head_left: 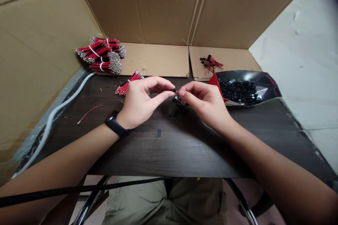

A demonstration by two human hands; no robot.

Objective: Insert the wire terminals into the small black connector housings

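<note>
Over the middle of the dark table, my left hand (144, 98) pinches a small black connector (173, 90) between thumb and forefinger. Fingertip to fingertip with it, my right hand (206, 100) pinches a thin wire that meets the connector; most of the wire is hidden by the fingers. Below the fingertips lies a small pile of black connectors (178, 107). A tied bundle of red and black wires (129, 82) with metal terminals rests just behind my left hand. Close to my right hand sits an opened box (264, 84) full of black connectors.
Several tied wire bundles (101, 54) are stacked at the back left. Wires with black connectors (211, 63) lie on cardboard at the back right. A single red wire (89, 113) lies at left, near a white cable (52, 116). Cardboard walls (158, 7) stand behind.
</note>
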